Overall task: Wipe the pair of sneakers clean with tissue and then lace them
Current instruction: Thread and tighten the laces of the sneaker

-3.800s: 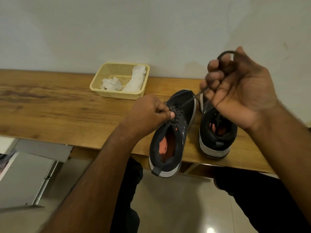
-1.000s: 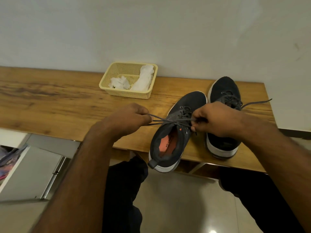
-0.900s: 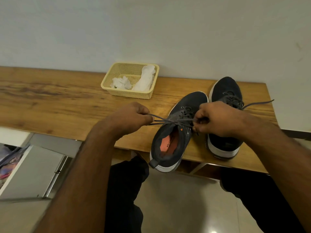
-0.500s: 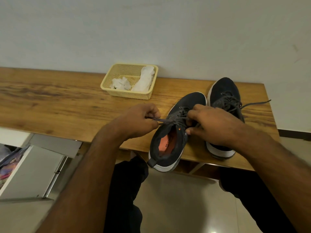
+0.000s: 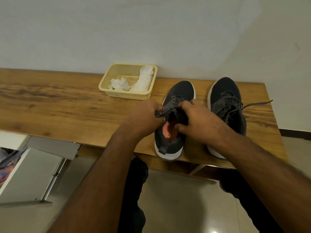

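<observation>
Far left, below the table (image 5: 67, 105) edge, an open drawer (image 5: 30, 169) juts out, well apart from the work and no threat to it. On the table near the wall sits the basket (image 5: 116, 94) holding crumpled tissue (image 5: 119, 83), used by the look of it, so the wiping seems done; if any grime remains on the soles, it will likely be missed now that the lacing is under way. The left hand (image 5: 146, 115) is curled tight, pinching the lace (image 5: 162, 112) at the left side of the near shoe (image 5: 176, 91), which lies toes toward the wall with its heel at the table edge. The right hand (image 5: 198, 121) covers the tongue, fingers bent over the lace crossing, thumb down by the orange insole; exactly which strand it holds is hidden. The risks, as I judge them: the hands are crowded together, so a strand could slip before the knot bites, leaving it loose; a hard sideways pull could drag the shoe, whose heel already overhangs, off the edge. Right of the hands stands the other shoe (image 5: 225, 91), laced but untied, one lace end (image 5: 259, 103) trailing right across the table, where a forearm could catch and tug it.
</observation>
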